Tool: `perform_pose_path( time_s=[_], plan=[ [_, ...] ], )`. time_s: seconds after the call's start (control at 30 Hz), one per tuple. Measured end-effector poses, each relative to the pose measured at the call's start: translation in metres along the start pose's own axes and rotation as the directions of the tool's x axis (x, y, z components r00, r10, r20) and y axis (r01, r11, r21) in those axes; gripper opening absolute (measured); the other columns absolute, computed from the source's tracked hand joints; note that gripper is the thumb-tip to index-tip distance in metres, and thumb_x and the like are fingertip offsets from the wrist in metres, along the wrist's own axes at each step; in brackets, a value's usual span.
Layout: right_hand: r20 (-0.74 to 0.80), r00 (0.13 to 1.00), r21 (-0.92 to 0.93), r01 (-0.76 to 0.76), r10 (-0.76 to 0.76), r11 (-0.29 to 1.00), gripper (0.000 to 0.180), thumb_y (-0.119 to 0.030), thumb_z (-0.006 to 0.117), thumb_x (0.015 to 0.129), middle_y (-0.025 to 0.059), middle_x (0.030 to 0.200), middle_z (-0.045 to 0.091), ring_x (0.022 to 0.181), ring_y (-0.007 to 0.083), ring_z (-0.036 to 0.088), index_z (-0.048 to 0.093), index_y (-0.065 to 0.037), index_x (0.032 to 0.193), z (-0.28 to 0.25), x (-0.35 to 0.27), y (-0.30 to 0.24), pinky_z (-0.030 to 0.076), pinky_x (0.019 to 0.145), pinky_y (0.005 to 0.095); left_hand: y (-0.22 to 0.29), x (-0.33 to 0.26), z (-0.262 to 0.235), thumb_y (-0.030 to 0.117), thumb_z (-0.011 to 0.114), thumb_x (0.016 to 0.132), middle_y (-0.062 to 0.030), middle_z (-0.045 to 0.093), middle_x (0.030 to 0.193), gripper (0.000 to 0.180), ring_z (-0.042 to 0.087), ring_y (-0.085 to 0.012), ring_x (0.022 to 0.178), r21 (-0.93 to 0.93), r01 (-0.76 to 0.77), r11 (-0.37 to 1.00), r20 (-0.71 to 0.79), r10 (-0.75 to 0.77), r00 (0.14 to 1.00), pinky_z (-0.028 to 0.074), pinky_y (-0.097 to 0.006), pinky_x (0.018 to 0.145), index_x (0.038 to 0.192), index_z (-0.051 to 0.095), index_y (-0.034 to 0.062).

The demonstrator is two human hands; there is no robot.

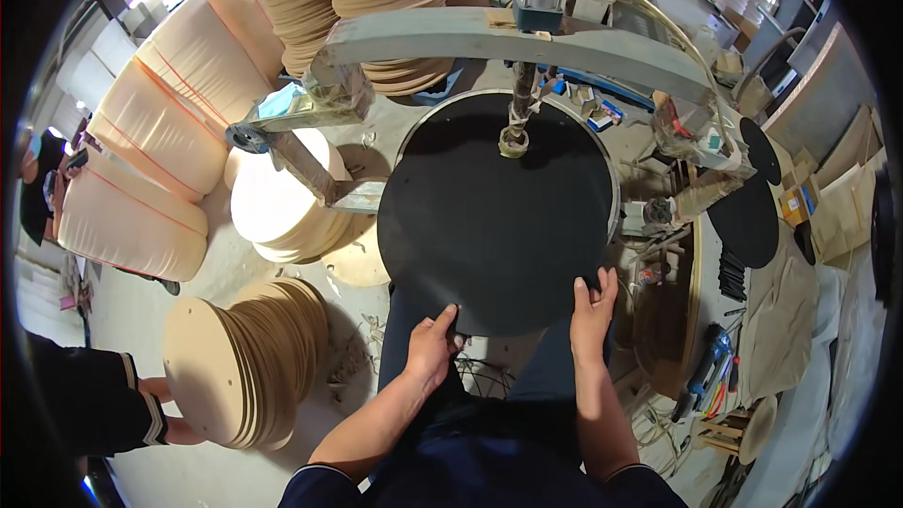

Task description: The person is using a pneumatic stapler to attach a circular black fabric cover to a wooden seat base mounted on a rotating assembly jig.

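Under the press arm (pixel 508 38), black round disc (pixel 499 216) lies flat on the machine bed, dead ahead of both hands. Left hand (pixel 431 350) pinches its near-left rim; right hand (pixel 593 315) grips near-right rim, fingers curled over. Hands about equally near, disc extending away. Stacked wooden discs (pixel 249 357) stand off left.

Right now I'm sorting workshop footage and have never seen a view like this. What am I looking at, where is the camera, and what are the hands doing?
The camera sits on a person's head and looks down through a fisheye lens, so edges bend. The left hand and right hand grip the near edge of a large black round disc lying on a machine. A grey metal arm with a vertical shaft presses on it from above. Stacks of pale wooden discs stand around. At lower left, another person's sleeve shows.
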State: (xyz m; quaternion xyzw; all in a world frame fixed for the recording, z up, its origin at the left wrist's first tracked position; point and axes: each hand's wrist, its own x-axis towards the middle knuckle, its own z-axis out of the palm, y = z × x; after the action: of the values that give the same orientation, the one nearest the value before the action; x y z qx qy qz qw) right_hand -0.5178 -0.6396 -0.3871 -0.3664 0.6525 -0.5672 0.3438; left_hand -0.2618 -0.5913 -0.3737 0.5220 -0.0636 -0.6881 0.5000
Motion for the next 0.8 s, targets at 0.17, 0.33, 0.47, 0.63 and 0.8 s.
perform_pose_path(
  time_s=[0.17,0.33,0.47,0.63,0.8],
  plan=[
    [-0.049,0.980,0.192,-0.179,0.192,0.965,0.075,-0.013,0.070,0.101,0.0143,0.159,0.045,0.113,0.0153,0.056,0.028,-0.001,0.162,0.001,-0.017,0.010,0.049,0.088,0.0300,-0.015,-0.009,0.005,0.030,0.069,0.105,0.0022,0.065,0.078,0.021,0.054,-0.0102,0.062,-0.116,0.058,0.992,-0.038,-0.063,0.997,0.044,-0.027,0.060,0.096,0.072,0.0112],
    [0.183,0.934,0.380,-0.355,0.307,0.854,0.054,-0.015,0.070,0.101,0.0072,0.126,0.063,0.093,0.0111,0.058,0.047,-0.009,0.149,0.000,-0.033,0.012,0.052,0.074,0.0273,-0.018,-0.022,-0.007,0.049,0.073,0.097,-0.0003,0.060,0.062,0.043,0.050,-0.0105,0.052,0.061,0.056,0.997,-0.143,-0.046,0.989,0.040,-0.031,0.053,0.077,0.072,0.0108],
    [0.200,0.901,0.223,-0.425,0.386,0.877,0.020,-0.027,0.069,0.103,0.0006,0.081,0.064,0.061,0.0099,0.053,0.064,-0.010,0.110,-0.034,-0.014,0.032,0.045,0.054,0.0288,-0.024,-0.025,0.020,0.060,0.075,0.092,-0.0048,0.064,0.061,0.061,0.052,-0.0125,0.050,0.458,0.112,0.882,-0.030,-0.110,0.993,0.042,-0.032,0.052,0.075,0.072,0.0014],
    [0.023,0.933,-0.036,-0.358,0.359,0.933,0.048,-0.032,0.062,0.106,0.0134,0.129,0.069,0.107,0.0249,0.072,0.055,-0.005,0.145,-0.021,0.010,0.035,0.058,0.077,0.0378,-0.051,-0.012,0.004,0.047,0.075,0.098,-0.0004,0.061,0.073,0.041,0.053,-0.0088,0.063,0.105,0.017,0.994,0.056,-0.023,0.998,0.042,-0.026,0.058,0.088,0.062,0.0089],
    [0.085,0.972,-0.059,-0.217,0.221,0.974,0.050,-0.031,0.059,0.107,0.0149,0.131,0.068,0.110,0.0262,0.070,0.053,-0.002,0.148,-0.029,0.026,0.029,0.057,0.084,0.0368,-0.021,0.007,0.002,0.039,0.071,0.102,0.0004,0.068,0.089,0.033,0.059,-0.0106,0.076,-0.035,-0.114,0.993,0.012,0.115,0.993,0.050,-0.029,0.070,0.104,0.070,0.0067]
  ],
)
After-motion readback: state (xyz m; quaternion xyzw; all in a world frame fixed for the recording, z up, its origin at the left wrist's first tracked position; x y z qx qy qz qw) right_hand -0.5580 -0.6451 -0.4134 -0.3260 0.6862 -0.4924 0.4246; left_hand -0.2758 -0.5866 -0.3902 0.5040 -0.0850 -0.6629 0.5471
